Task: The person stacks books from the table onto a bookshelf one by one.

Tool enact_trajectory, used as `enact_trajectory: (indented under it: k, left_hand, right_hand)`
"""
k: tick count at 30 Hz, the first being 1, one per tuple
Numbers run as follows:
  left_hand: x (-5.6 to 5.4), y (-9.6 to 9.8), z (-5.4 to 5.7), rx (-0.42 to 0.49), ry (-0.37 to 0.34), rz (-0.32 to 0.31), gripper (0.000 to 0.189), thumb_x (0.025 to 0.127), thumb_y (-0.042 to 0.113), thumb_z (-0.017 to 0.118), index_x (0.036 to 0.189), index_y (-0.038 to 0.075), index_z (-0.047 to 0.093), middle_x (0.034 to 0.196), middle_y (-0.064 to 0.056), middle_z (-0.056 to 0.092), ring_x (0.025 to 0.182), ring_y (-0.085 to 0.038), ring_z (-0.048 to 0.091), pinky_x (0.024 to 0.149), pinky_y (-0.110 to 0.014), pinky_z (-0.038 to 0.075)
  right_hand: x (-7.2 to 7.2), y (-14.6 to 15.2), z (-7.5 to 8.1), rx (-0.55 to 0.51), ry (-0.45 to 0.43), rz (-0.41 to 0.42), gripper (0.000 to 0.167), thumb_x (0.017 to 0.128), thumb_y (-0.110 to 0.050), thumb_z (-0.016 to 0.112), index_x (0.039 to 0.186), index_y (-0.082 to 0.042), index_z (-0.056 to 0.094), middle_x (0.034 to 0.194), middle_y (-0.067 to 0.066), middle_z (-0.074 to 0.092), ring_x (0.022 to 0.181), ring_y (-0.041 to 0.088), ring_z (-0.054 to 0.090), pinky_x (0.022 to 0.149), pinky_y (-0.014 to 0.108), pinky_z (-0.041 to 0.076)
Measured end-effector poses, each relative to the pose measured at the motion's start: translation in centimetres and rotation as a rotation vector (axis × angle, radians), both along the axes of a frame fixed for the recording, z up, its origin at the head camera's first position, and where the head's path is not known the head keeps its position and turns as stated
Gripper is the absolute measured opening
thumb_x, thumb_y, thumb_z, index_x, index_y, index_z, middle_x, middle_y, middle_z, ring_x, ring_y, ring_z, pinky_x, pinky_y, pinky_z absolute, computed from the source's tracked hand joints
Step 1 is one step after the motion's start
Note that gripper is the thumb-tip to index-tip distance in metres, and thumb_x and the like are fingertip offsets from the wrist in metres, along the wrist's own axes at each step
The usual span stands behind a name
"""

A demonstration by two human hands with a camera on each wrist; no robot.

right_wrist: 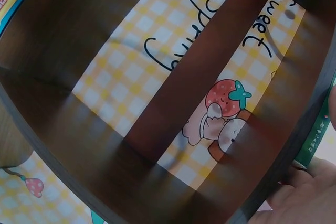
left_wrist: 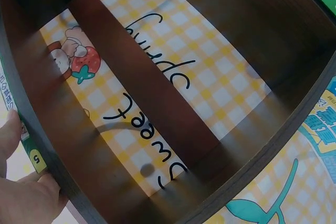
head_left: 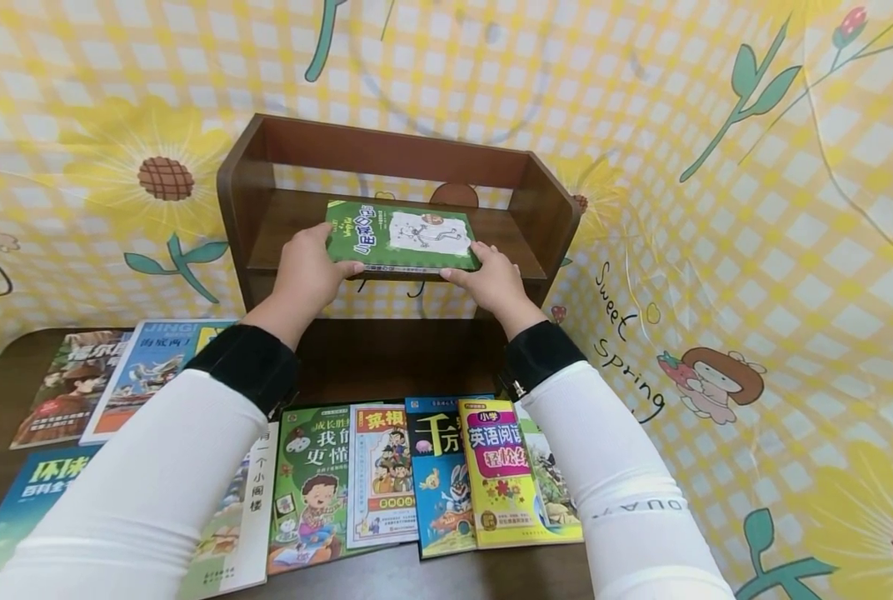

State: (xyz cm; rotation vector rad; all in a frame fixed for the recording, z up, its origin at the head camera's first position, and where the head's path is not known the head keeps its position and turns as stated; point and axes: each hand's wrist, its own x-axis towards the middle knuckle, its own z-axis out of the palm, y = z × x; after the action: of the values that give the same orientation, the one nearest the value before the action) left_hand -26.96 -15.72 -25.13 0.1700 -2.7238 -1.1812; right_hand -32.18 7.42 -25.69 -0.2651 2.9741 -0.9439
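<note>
Against yellow-checked cloth (head_left: 619, 125), a green book (head_left: 394, 237) is gripped by left hand (head_left: 307, 267) and right hand (head_left: 495, 282) at the shelf (head_left: 287, 221), and could be dropped if either slipped.

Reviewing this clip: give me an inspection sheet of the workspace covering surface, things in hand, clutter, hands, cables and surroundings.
Surface: dark table, with a brown shelf at its back.
Things in hand: one green book, flat and cover up, at the shelf's upper board; whether it rests there is unclear.
Clutter: other books lie face up on the table, some overlapping, some partly hidden by the white sleeves.
Hands: left hand grips the green book's left end; right hand grips its right end.
Cables: nothing seen.
Surroundings: yellow checked cloth behind and to the right, printed with flowers, cartoon figures and "Sweet Spring".
</note>
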Motion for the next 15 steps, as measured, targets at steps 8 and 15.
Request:
enact_trajectory:
  k: [8, 15]
  left_hand:
    - [-0.20, 0.04, 0.04, 0.009, -0.002, 0.000, 0.076, 0.094, 0.025, 0.064, 0.153, 0.003, 0.022, 0.154, -0.022, 0.029, 0.138, -0.039, 0.031, 0.107, -0.050, 0.036]
    - [-0.44, 0.14, 0.04, -0.004, -0.002, 0.006, 0.076, 0.094, 0.026, 0.064, 0.152, 0.002, 0.023, 0.153, -0.022, 0.029, 0.138, -0.039, 0.032, 0.107, -0.050, 0.036]
  right_hand:
    - [-0.57, -0.05, 0.17, -0.031, 0.008, 0.016, 0.076, 0.091, -0.042, 0.065, 0.151, -0.011, 0.032, 0.156, 0.012, 0.029, 0.146, 0.027, 0.020, 0.116, 0.040, 0.023]
    - [-0.74, -0.02, 0.28, -0.025, 0.004, 0.013, 0.077, 0.091, -0.044, 0.064, 0.152, -0.011, 0.030, 0.156, 0.013, 0.030, 0.143, 0.028, 0.027, 0.114, 0.040, 0.028]
